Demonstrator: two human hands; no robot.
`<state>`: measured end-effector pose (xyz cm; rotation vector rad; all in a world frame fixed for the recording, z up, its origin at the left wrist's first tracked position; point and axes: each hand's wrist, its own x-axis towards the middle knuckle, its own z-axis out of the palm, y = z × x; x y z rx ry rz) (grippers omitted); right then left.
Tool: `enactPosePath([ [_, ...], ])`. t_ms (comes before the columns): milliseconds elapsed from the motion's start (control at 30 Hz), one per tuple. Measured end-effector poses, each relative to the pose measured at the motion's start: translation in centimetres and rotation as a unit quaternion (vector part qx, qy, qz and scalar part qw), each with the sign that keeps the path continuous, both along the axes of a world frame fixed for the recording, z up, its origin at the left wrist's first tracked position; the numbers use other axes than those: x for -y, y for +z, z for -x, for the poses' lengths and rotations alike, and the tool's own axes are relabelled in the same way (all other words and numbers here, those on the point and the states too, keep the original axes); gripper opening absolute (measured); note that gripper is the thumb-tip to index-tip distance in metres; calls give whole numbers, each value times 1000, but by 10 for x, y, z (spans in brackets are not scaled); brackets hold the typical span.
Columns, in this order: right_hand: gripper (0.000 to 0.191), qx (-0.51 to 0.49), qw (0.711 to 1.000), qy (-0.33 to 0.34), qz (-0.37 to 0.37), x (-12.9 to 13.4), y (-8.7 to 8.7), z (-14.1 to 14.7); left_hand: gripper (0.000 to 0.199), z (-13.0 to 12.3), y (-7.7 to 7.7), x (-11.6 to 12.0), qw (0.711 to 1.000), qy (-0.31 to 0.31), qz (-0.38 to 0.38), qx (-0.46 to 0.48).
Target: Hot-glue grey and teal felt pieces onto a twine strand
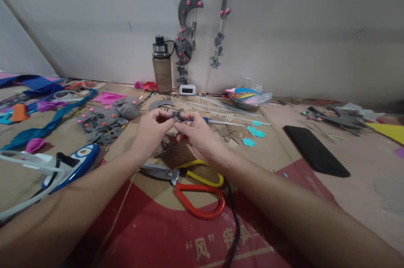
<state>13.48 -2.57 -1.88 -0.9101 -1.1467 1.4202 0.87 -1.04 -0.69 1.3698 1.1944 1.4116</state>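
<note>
Both of my hands meet above the cardboard, fingertips pinching a small dark grey felt piece (175, 114), its exact shape hard to make out. My left hand (153, 127) is closed on its left side, and my right hand (199, 131) grips it from the right. A slim tool with a blue part (205, 120) extends behind my right fingers; whether I hold it or it lies on the table, I cannot tell. Below my hands lie scissors with red and yellow handles (199, 205), blades pointing left. Grey scraps partly show under my fingers.
Grey felt pieces with pink dots (104, 118) lie left, near a blue-and-white glue gun (83, 158). Teal flowers (254, 132) and a black phone (315, 150) lie right. A bottle (162, 70), small clock (187, 89) and bowl (252, 102) stand behind. A felt moon garland (190, 5) hangs on the wall.
</note>
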Motion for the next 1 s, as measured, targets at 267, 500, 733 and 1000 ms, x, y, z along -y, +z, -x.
enactPosePath([
  [267,7,217,951,-112,-192,-4,1,-16,19,-7,0,3,991,-66,67,92],
  [500,13,272,925,-147,-219,-1,4,-19,19,-8,2,6,982,-119,80,123],
  [733,16,310,910,-165,-219,0,6,-20,19,-8,1,8,982,-124,78,120],
  [1000,13,325,906,-176,-208,1,8,-20,18,-10,0,8,983,-127,58,115],
])
